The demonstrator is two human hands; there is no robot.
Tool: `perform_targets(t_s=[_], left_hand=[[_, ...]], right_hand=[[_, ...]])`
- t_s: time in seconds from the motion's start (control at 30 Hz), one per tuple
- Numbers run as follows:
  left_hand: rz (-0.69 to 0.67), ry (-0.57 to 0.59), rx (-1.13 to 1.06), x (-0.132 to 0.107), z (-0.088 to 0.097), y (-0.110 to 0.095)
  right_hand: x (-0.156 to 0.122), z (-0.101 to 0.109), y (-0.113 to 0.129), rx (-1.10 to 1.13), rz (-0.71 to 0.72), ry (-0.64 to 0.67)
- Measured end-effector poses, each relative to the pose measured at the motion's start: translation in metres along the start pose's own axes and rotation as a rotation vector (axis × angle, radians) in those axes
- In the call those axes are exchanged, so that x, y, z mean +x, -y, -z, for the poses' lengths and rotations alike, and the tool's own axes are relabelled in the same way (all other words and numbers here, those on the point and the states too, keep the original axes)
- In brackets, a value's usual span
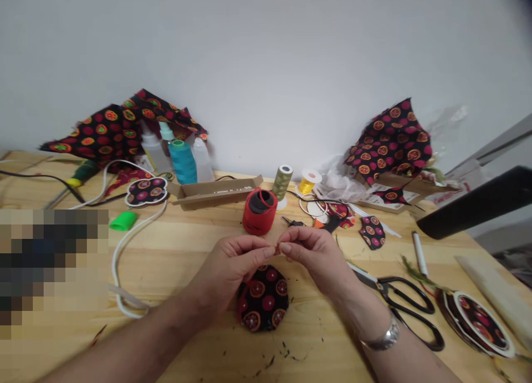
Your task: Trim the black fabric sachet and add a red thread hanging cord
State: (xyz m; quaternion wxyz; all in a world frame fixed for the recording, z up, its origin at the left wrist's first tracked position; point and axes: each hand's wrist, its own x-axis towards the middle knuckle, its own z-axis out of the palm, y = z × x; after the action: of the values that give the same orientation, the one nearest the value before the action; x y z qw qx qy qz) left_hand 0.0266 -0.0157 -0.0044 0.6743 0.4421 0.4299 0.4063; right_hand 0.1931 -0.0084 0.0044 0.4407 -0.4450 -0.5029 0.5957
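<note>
My left hand [245, 258] and my right hand [310, 253] meet fingertip to fingertip over the middle of the table. Both pinch at a bit of red thread [277, 250], of which only a little shows between the fingers. Just below them a round piece covered in dark patterned fabric [266, 300] lies on the wood, partly hidden by my left hand. Beyond my fingers stands a cone of red thread [258, 214]. Black-handled scissors [409, 305] lie beside my right forearm, their blades partly behind it.
At the back are an open cardboard box [216, 192], a turquoise thread cone [183, 162], an olive spool [283, 180] and a yellow spool [308, 182]. A white cable [117, 255] curves on the left. Fabric-covered discs [484, 322] and a marker [420, 255] lie right.
</note>
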Motion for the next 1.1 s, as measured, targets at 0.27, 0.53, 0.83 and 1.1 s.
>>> perform_targets(t_s=[0.27,0.53,0.83,1.1], left_hand=[[-0.013,-0.006,-0.005,0.0003,-0.0008,-0.0006],[0.029,0.016,-0.021,-0.0003,-0.0004,0.0002],[0.039,0.007,-0.026,0.0015,0.0004,-0.0001],[0.031,0.012,-0.026,0.0028,0.0002,-0.0001]], right_hand=[[0.0004,0.0015,-0.0017,-0.028,0.029,0.035],[0.0012,-0.0024,0.0004,-0.077,0.102,-0.049],[0.0003,0.0004,-0.0011,-0.151,0.346,-0.023],[0.0014,0.0010,-0.0016,-0.169,0.400,-0.019]])
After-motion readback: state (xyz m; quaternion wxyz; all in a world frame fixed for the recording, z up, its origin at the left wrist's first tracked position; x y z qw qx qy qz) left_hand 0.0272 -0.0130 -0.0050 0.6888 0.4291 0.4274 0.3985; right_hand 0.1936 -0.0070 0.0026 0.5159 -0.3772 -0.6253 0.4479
